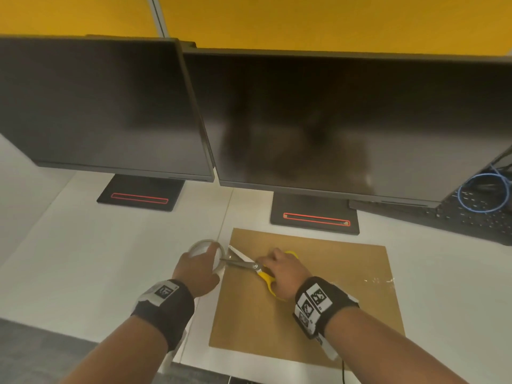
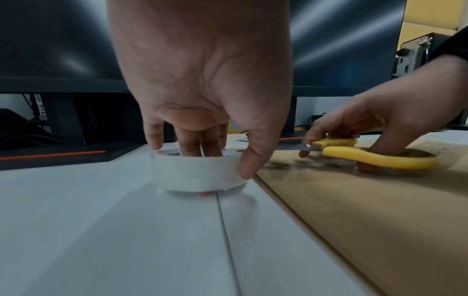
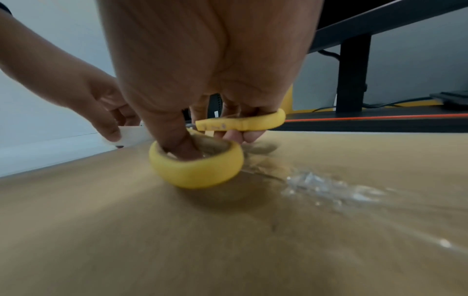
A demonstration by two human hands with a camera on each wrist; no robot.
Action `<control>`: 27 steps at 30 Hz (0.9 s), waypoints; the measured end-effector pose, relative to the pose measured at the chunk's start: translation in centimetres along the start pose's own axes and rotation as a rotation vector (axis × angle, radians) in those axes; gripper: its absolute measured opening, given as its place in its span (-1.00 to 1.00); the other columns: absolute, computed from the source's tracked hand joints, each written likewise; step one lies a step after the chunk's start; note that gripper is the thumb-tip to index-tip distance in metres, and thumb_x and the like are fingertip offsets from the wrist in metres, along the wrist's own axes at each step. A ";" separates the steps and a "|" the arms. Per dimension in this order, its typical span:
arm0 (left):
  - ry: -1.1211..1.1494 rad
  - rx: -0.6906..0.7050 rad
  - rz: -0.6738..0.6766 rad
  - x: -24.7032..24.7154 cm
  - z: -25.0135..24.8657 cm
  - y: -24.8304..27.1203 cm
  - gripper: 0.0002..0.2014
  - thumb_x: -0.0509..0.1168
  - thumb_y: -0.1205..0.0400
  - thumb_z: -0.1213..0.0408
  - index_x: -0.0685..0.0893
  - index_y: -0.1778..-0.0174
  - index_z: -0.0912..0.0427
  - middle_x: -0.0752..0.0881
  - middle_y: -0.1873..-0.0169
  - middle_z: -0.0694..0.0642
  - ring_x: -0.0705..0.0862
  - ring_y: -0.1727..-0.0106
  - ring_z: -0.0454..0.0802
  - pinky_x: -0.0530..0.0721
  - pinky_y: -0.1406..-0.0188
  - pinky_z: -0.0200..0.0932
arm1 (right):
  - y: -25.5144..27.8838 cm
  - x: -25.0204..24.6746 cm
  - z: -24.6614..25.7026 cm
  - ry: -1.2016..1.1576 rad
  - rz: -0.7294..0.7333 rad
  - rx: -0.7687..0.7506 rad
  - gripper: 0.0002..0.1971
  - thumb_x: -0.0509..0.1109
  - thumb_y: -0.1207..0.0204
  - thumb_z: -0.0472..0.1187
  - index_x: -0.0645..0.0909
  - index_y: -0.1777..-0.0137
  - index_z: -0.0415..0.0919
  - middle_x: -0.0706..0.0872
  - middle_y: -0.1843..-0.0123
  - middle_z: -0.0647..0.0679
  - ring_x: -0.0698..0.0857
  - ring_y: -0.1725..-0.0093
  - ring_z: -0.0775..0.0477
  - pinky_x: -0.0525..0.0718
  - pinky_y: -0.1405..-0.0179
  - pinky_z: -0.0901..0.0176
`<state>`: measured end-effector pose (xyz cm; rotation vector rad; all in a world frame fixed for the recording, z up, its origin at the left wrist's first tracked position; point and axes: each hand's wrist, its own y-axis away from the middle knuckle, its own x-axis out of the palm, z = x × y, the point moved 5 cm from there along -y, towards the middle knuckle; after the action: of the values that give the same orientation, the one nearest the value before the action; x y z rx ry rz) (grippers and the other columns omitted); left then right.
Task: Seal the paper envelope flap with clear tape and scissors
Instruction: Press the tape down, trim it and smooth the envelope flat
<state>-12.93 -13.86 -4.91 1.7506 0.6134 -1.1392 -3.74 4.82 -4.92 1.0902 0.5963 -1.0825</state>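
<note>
L hand (image 1: 197, 273) clamps round clear tape roll (image 2: 197, 172) flat on white desk (image 1: 97, 259), just off L edge of brown paper envelope (image 1: 318, 300), prob. keeping strip taut. R hand (image 1: 285, 275), thumb + fingers through loops, holds yellow-handled scissors (image 1: 249, 266) w/ blades toward roll, ready to snip.

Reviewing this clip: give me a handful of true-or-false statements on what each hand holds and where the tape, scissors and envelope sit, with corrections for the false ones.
1. The left hand grips the tape roll on the white desk. True.
2. The right hand holds red-handled scissors. False: the scissors have yellow handles.
3. The scissors are over the brown envelope, their blades pointing toward the tape roll. True.
4. The tape roll sits in the middle of the envelope. False: it rests on the desk just off the envelope's left edge.
5. Both monitors show a bright picture. False: their screens are dark.
</note>
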 end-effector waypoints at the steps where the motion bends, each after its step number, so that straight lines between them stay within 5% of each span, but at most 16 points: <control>1: -0.009 0.034 -0.014 -0.4 -0.1 0.0 -0.35 0.17 -0.54 0.14 0.18 -0.58 -0.10 0.73 -0.11 0.00 0.63 -0.24 0.13 0.38 -0.47 -0.05 | -0.1 -0.1 -0.1 -0.002 0.009 0.003 -0.41 0.27 -0.47 -0.26 0.32 -0.52 0.04 0.43 -0.30 -0.16 0.53 -0.22 -0.29 0.53 -0.17 0.01; 5: -0.121 0.144 -0.025 -2.3 -0.4 0.5 -0.44 0.04 -0.65 0.04 0.21 -0.63 -0.09 0.62 -0.37 -0.03 0.53 -0.42 -0.02 0.03 -0.61 -0.07 | -0.1 -0.2 -0.6 -0.059 0.054 0.027 -0.40 0.25 -0.47 -0.20 0.29 -0.54 0.05 0.42 -0.30 -0.15 0.54 -0.23 -0.29 0.58 -0.21 -0.01; 9: -0.323 0.235 -0.041 -3.8 -0.4 0.2 -0.11 -0.43 -0.30 -0.10 0.51 -0.46 -0.10 0.64 -0.30 -0.08 0.59 -0.31 -0.05 -0.01 -0.45 -0.04 | 0.0 -0.1 -0.9 -0.092 0.079 0.043 -0.37 0.26 -0.44 -0.22 0.29 -0.54 0.08 0.42 -0.30 -0.14 0.56 -0.23 -0.28 0.61 -0.22 -0.06; 18: -0.388 0.276 0.013 -4.6 -0.7 -0.2 -0.47 -0.11 -0.60 -0.01 0.56 -0.41 -0.10 0.63 -0.35 -0.12 0.49 -0.39 -0.07 0.04 -0.54 0.02 | -0.1 -0.5 0.0 0.094 0.145 0.013 -0.33 0.32 -0.43 -0.26 0.27 -0.56 0.09 0.40 -0.36 -0.18 0.52 -0.26 -0.31 0.57 -0.24 -0.03; 24: -0.354 0.256 -0.051 -4.8 -0.5 -0.4 -0.19 -0.40 -0.38 -0.06 0.56 -0.40 -0.12 0.62 -0.33 -0.16 0.49 -0.38 -0.07 0.09 -0.49 -0.01 | 0.1 -1.4 2.2 0.239 0.063 -0.071 -0.39 0.27 -0.47 -0.13 0.27 -0.55 0.06 0.42 -0.37 -0.19 0.53 -0.21 -0.33 0.46 -0.24 -0.03; 27: -0.359 0.257 -0.062 -4.9 -0.4 -0.4 -0.22 -0.37 -0.40 -0.06 0.56 -0.39 -0.12 0.63 -0.31 -0.16 0.50 -0.37 -0.08 0.11 -0.47 -0.01 | -0.2 -2.2 3.0 0.254 0.075 -0.081 -0.34 0.27 -0.46 -0.14 0.21 -0.59 0.08 0.43 -0.36 -0.13 0.57 -0.18 -0.31 0.54 -0.13 0.00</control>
<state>-15.24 -12.97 -0.63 1.6858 0.3142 -1.5873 -5.11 2.96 -2.07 1.1787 0.7869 -0.8541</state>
